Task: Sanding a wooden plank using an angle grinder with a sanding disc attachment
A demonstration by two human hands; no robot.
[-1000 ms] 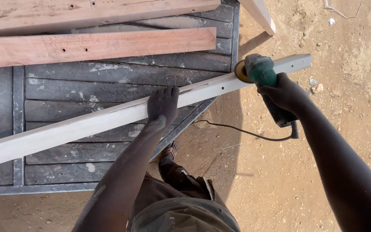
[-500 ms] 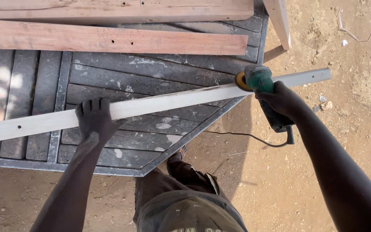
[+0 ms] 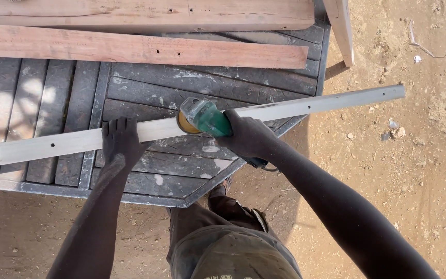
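Seen from the head camera, looking straight down: left hand [image 3: 121, 140] laid palm-down over a long pale wooden strip [image 3: 305, 106], fingers curled over its far edge and clamping it, left arm stretched straight up from the lower edge of the view. Right hand [image 3: 246, 137] wrapped tight around the body of a green angle grinder [image 3: 205, 118], fingers clenched on it, right arm running in from the lower right corner at a slant. Grinder's yellowish disc pressed against the strip just right of the left hand. Strip lying slantwise across a dark grey slatted table [image 3: 192, 88], its right end jutting well past the table's edge over sandy ground [image 3: 419, 170]. Two reddish planks [image 3: 130, 49] resting along the table's far side.
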